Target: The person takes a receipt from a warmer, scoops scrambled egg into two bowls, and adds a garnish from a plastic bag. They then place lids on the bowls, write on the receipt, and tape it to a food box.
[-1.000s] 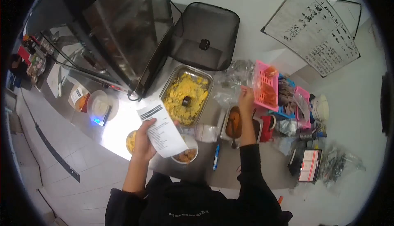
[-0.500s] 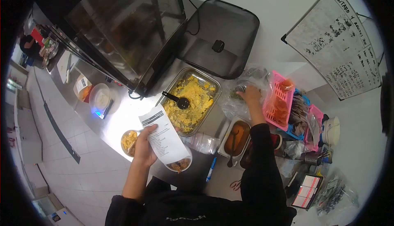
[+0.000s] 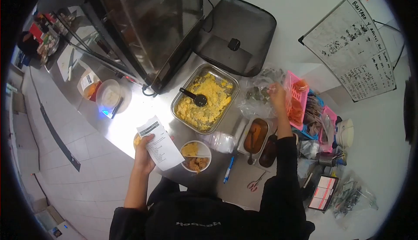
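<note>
My left hand (image 3: 143,153) is closed on a printed paper slip (image 3: 162,151), its thumb lying across the front. Just right of the slip sits a round white bowl (image 3: 210,156) with a divider; yellow egg (image 3: 190,149) fills one side and brown meat pieces (image 3: 196,164) the other. My right hand (image 3: 277,96) is over an open clear plastic bag (image 3: 252,108) with dark green bits in it. Its fingers are pinched together, and what they hold is too small to make out. Behind the bowl, a metal tray (image 3: 175,107) holds scrambled egg (image 3: 213,94) and a black ladle (image 3: 200,100).
Sauce containers (image 3: 251,163) stand before my right forearm, with a blue pen (image 3: 228,169) and scissors (image 3: 254,183) nearby. Pink baskets (image 3: 297,94) hold packets at right. A glass cabinet (image 3: 143,26) and a dark translucent lid (image 3: 237,22) stand behind.
My right hand has lifted slightly up and right from inside the bag, fingers now pinched. The slip has moved left and down with my left hand, uncovering the divided bowl.
</note>
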{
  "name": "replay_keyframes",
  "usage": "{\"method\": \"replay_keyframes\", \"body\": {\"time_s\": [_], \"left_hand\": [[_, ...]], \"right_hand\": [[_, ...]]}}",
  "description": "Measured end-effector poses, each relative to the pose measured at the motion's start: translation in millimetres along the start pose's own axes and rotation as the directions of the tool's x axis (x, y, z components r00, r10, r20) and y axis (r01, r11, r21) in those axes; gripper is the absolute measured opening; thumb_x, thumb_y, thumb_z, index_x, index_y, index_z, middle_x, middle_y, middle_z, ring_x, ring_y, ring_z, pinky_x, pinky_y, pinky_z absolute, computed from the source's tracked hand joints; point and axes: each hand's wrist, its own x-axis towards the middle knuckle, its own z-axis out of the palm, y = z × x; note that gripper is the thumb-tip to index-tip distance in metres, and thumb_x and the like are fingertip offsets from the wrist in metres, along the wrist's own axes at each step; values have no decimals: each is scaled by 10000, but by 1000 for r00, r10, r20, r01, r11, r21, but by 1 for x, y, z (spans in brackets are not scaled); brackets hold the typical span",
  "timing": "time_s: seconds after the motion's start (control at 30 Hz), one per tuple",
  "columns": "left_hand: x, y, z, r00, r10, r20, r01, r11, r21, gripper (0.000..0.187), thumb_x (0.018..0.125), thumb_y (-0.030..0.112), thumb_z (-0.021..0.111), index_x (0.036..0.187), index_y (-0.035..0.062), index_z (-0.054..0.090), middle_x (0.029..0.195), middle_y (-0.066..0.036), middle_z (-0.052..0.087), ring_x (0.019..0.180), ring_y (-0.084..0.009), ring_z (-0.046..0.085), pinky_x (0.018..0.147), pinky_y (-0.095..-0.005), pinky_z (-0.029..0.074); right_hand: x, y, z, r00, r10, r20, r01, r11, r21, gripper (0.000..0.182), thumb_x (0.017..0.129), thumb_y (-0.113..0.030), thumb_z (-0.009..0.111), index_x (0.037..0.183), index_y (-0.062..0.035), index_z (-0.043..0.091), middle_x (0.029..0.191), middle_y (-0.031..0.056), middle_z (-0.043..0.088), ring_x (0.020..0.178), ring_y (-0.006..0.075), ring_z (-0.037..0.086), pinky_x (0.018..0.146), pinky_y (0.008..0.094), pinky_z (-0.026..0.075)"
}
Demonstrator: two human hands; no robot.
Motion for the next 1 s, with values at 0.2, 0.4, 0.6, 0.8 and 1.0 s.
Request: {"method": "replay_keyframes", "body": {"time_s": [0.2,0.4,0.6,0.8,1.0], "left_hand": [[-15,21,-53,998,-26,59,31,996,-79,437,844,165,469,1209,-65,397,1067,-222,571,998,-355,598,866,-433,509],[-37,47,-88,995,73,-63,-77,995,-55,412,843,156,495,1179,-75,436,1052,-219,583,985,-327,608,853,-416,525],[-51,61,-115,996,71,-46,-74,996,-59,420,837,146,480,1190,-76,429,1091,-219,559,1032,-356,583,874,-437,511],[-57,78,-139,995,98,-36,-100,993,-62,430,834,148,479,1202,-67,426,1096,-202,557,1065,-366,561,894,-454,494],[-67,98,-150,993,122,-6,-122,990,-76,461,849,157,450,1222,-99,360,1110,-257,541,1063,-396,558,904,-438,497]], "right_hand": [[-66,-129,-58,952,182,244,-301,680,668,375,751,-39,695,1110,-57,587,876,11,592,783,106,568,670,225,457],[-187,-220,13,790,10,613,-514,555,654,293,800,-41,668,1086,-48,605,964,9,564,911,119,546,753,242,470],[-258,-220,85,884,-329,333,285,942,176,161,785,11,589,941,-17,618,927,98,614,924,264,562,775,349,457],[-254,-267,47,970,-187,154,183,982,36,93,827,-1,540,895,-19,601,907,103,625,865,242,585,744,360,462],[-251,-337,93,908,-164,385,-139,750,647,94,869,-57,555,939,-31,614,897,77,643,808,127,603,657,270,470]]}}
